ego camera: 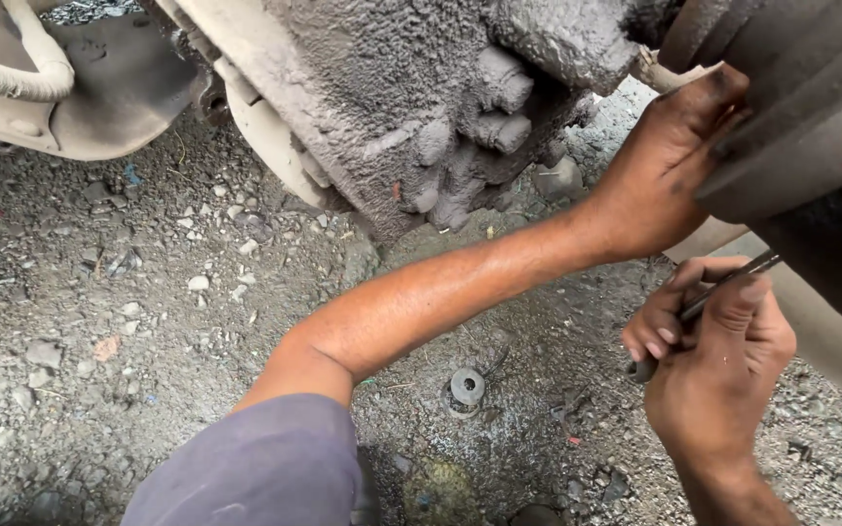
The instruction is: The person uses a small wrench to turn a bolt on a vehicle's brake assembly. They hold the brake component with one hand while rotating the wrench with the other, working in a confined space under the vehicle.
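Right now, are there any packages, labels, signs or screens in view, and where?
None in view: only mud-caked vehicle parts, gravel ground, a round washer and a thin metal tool in the right hand.

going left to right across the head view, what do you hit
pale hose → purple sleeve → mud-caked vehicle underside part → round washer on the gravel → left hand pressed against a dark metal part → right hand gripping a thin metal tool
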